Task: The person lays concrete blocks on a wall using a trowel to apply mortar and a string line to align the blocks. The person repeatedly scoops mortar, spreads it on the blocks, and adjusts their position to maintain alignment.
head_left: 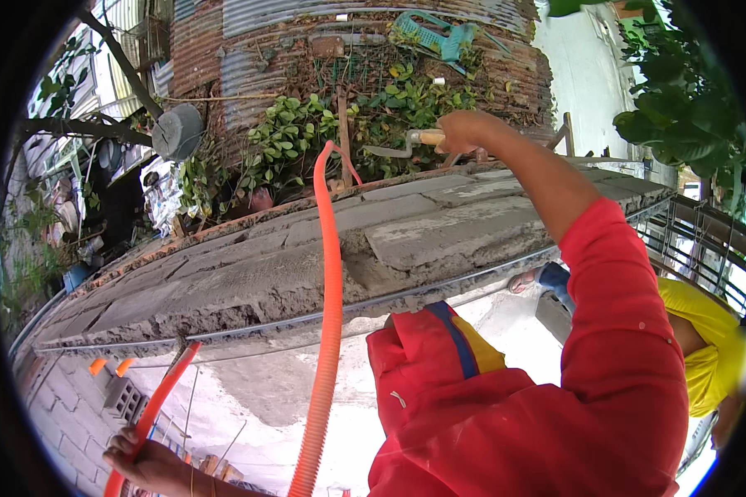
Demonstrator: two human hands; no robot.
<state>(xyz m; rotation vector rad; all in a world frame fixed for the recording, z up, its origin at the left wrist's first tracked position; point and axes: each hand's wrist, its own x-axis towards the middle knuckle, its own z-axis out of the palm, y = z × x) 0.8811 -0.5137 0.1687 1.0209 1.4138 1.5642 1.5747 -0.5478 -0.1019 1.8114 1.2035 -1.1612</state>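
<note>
My right hand (464, 132), below a red sleeve, is closed on the wooden handle of a trowel (394, 151), whose metal blade is held out near the bent top of a long orange corrugated conduit (328, 282). At lower left, my left hand (141, 455) grips a second orange conduit (164, 385). Across the middle runs a wall of grey concrete blocks (439, 232) with rough mortar and a gap near the long conduit. A thin grey rod (249, 331) lies along the wall's near edge.
Beyond the wall are rusty corrugated sheets (282, 50), leafy plants (282, 132), a green plastic chair (448, 37) and a grey bucket (176, 132) by branches. A person in a yellow shirt (696, 331) is at right, near metal bars. A hollow block (124, 398) sits lower left.
</note>
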